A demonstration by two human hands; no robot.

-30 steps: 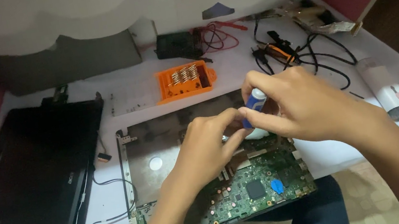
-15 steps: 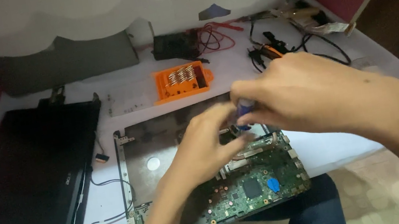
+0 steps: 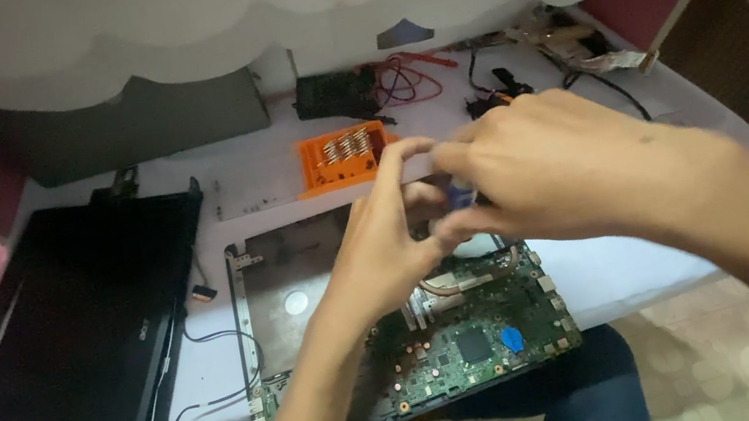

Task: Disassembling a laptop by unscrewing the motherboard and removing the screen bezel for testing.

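Two hands (image 3: 484, 197), one circuit board (image 3: 472, 336), one orange case (image 3: 340, 157).

Green motherboard (image 3: 476, 330) flat in opened laptop base (image 3: 287, 266)

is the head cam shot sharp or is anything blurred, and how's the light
Head view: both hands, left hand and right hand, are motion-blurred, so the small blue-tipped thing between them is smeared; the green circuit board is fairly sharp; light is dim and warm, the detached black screen shows almost no detail, and the top of the frame looks washed out.
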